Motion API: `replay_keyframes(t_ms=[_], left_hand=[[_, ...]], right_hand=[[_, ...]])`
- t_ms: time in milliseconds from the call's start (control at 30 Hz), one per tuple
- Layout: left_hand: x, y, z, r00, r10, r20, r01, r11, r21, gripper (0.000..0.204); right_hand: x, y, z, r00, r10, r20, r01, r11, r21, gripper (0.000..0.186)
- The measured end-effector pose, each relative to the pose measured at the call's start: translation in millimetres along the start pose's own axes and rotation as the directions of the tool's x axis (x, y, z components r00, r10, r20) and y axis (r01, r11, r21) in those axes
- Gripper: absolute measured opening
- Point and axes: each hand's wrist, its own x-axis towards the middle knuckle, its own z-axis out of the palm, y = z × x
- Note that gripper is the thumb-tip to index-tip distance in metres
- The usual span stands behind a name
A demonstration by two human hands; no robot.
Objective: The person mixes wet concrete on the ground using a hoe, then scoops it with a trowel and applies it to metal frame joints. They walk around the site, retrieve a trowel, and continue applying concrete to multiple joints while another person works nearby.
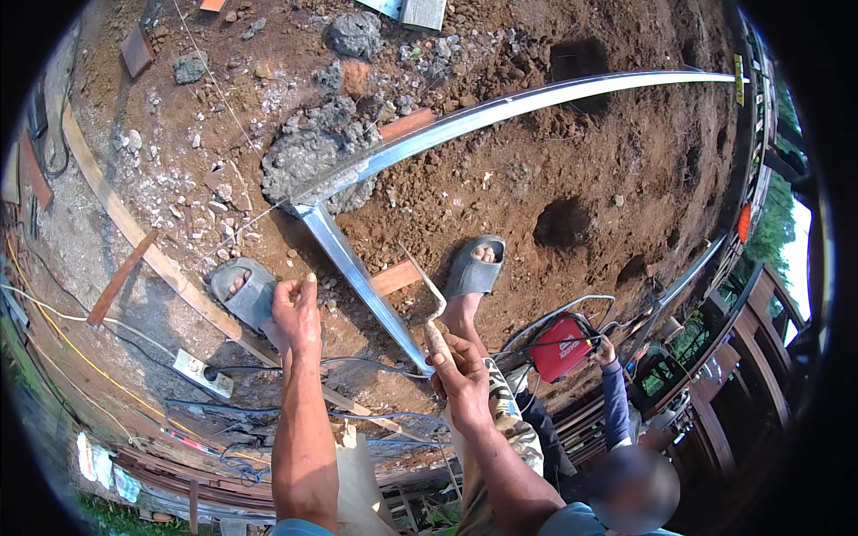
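My right hand (462, 378) grips the handle of a trowel (433, 335), whose bent neck and thin blade, seen nearly edge-on, point away from me. My left hand (297, 314) is held up with its fingers curled in and the thumb on top; whatever it may hold is hidden. Between my sandalled feet, a short shiny metal channel (362, 284) runs from near my right hand to a corner. There it meets a long metal channel (500, 107) curving off to the far right. Lumpy grey mortar (308, 161) lies around that corner. A brick-red piece (396, 278) touches the short channel.
At the right, another person's hand (608, 351) touches a red machine (565, 347) with cables. Dug holes (561, 221) pit the soil. A white socket strip (203, 373) and a long wooden board (165, 263) lie at left. A thin string (210, 76) crosses the far left.
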Motion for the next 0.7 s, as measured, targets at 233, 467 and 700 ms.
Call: replay_keyframes(t_ms=[233,467,700], left_hand=[[-24.5,16.4,-0.5,0.982,0.174,0.074,-0.187,0.955,0.229,0.016],[62.3,113.6,35.9,0.93,0.27,0.25,-0.366,0.757,0.541,0.052],[62.6,138.6,43.9,0.887,0.204,0.414,-0.275,0.954,0.119,0.01]], right_hand=[[0.8,-3.2,-2.5,0.999,0.017,0.044,-0.02,0.998,0.067,0.039],[-2.8,-4.5,-8.8,0.994,-0.02,0.112,0.001,0.987,0.161,0.04],[-2.3,-10.4,-13.4,0.989,0.069,0.13,-0.079,0.995,0.068,0.044]])
